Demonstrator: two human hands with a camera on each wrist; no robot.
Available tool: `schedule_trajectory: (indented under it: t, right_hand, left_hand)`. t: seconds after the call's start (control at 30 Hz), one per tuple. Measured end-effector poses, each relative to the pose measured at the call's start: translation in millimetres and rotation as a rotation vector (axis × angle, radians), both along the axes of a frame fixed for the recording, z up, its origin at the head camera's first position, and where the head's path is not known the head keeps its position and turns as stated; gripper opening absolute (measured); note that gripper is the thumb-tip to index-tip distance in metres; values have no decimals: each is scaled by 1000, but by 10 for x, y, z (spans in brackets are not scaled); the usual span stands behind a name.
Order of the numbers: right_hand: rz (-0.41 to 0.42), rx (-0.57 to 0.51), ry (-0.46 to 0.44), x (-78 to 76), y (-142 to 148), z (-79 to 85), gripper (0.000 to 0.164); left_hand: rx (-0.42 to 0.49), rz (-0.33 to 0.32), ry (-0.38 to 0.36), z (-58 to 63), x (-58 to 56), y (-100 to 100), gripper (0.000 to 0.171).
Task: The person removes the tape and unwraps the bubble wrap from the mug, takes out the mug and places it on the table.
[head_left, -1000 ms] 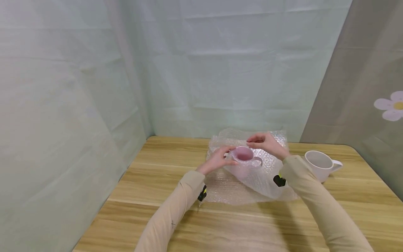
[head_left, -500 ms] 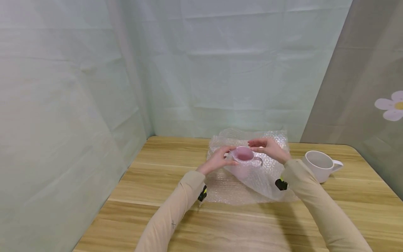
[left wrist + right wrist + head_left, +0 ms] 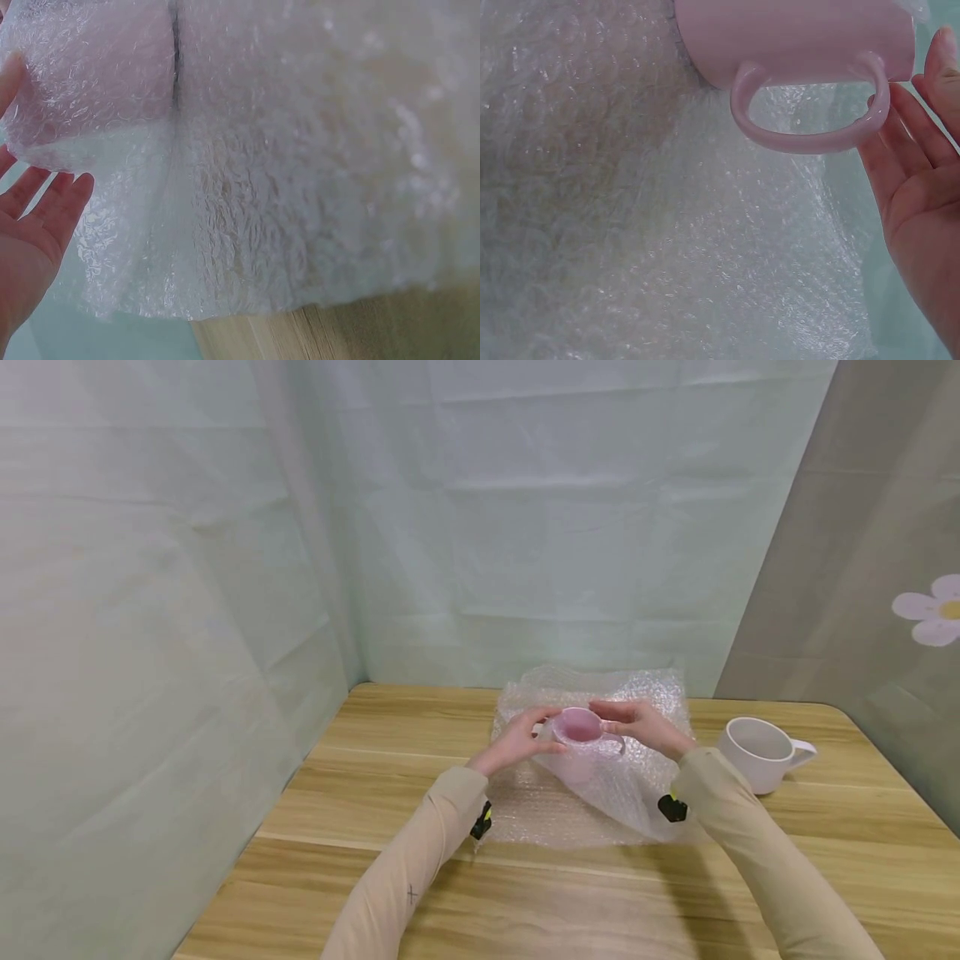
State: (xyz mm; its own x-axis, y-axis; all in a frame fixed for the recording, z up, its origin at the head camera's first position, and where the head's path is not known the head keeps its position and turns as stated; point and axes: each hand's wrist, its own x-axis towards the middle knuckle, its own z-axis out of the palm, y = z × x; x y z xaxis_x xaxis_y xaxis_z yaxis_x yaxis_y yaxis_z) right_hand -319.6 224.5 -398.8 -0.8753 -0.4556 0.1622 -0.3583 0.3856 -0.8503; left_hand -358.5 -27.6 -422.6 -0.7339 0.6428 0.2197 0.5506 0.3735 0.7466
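A pink mug stands upright on a sheet of bubble wrap, its opening facing up and its handle to the right. A flap of the wrap lies over the mug's left side and front. My left hand holds the mug through that flap, thumb in front and fingers at the back; the left wrist view shows the wrap between hand and mug. My right hand is at the mug's right rim, its fingers extended behind the handle and its thumb near the rim.
A white mug stands on the wooden table to the right, beside my right sleeve, its handle pointing right. Pale cloth hangs behind the table, and more cloth hangs on the left.
My right hand has come down from above the back of the wrap to the mug's right rim, by the handle. My left hand and the mug have stayed in place.
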Motion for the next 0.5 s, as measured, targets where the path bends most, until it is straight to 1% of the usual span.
schedule_trajectory:
  t: [0.13,0.2,0.33,0.5]
  right_hand:
    - [16,3,-22,6,6,-34,50]
    - [22,3,-18,2,6,-49,52]
    - [17,16,-6,-21,9,-76,51]
    - [7,25,-25,-59,3,-109,48]
  left_hand:
    - [-7,-1,-4,-4,-1,-1,67]
    - [-7,0,-10,-5,2,-1,67]
    - [1,0,-15,-6,2,0,67]
    - [4,-4,-8,-6,-11,-4,66]
